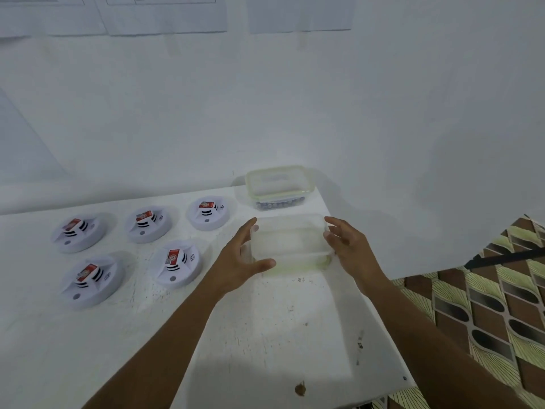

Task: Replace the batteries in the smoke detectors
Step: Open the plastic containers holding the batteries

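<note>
Two bare forearms reach up from the bottom edge toward a clear plastic box [290, 242] on the white tabletop [265, 326]. The left hand [243, 256] lies against the box's left side, fingers [250, 228] spread wide and nearly straight along that wall, thumb across the near left corner. The right hand [352, 247] meets the box's right wall with loosely bent fingers [330, 234]. Neither hand wraps round the box, which sits open-topped between them with nothing visible inside.

Just behind it, at the tabletop's far edge against the wall [383, 113], stands a lidded box [278, 185] with small dark things on its bottom — too blurred to name.

Five round white smoke detectors lie well to the left, apart from both hands: three in a far row [78, 234] [149, 224] [209, 215] and two nearer [91, 281] [177, 265]. A small red-and-white block rests on top of each one — one such block [172, 256] is on the near right detector.

Sheets of paper [165, 13] hang high on the wall, and a patterned floor [486, 305] shows to the right.
</note>
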